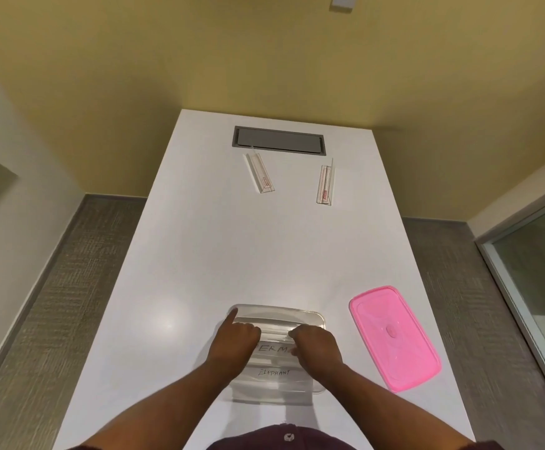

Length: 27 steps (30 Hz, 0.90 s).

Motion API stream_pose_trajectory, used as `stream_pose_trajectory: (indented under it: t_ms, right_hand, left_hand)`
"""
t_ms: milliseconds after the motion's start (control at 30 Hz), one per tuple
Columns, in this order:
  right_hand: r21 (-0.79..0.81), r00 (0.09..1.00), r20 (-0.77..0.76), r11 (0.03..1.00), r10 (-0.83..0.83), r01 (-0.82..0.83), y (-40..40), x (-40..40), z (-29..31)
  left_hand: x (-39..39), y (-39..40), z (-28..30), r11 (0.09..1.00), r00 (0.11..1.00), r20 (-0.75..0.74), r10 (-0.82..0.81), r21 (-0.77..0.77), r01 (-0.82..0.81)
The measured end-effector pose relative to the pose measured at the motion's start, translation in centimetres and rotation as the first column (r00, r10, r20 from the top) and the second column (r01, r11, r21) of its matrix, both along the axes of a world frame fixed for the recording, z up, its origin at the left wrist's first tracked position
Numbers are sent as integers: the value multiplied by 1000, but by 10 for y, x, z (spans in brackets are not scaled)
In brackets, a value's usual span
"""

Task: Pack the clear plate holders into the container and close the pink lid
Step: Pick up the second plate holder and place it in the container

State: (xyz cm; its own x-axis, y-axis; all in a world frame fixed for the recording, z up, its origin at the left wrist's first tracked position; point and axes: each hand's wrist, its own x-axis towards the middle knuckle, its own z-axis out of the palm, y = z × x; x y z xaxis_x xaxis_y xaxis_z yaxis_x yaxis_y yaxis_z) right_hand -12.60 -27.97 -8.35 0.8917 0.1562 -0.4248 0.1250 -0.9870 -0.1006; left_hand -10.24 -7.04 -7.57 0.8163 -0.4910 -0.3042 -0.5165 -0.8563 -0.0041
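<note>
A clear rectangular container (310, 315) sits open on the white table near me. Both hands are inside it. My left hand (235, 342) and my right hand (316, 347) each curl round an end of a clear plate holder (274, 332) lying across the container. Other clear holders with handwritten labels lie beneath it, one reading ELEPHANT (274, 372). The pink lid (394, 336) lies flat on the table to the right of the container. Two more clear plate holders rest at the far end, one on the left (260, 173) and one on the right (325, 185).
A grey recessed cable hatch (279, 140) is set into the white table (225, 254) at its far end. Grey carpet runs along both sides. A glass panel (544, 271) stands at the right, and a yellow wall rises behind.
</note>
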Motion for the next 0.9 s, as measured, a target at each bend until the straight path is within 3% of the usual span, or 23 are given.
stream_pose_trajectory:
  t_ms: [300,900]
  right_hand:
    - [-1,999,20,1000,26,-26,2,5,-11]
    - [3,999,44,1000,29,-29,0,11,-21]
  left_hand:
    - [6,-5,-9,991,983,-135,127,-18,-130]
    - [14,-14,-18,982,968,-161,191,15,-191]
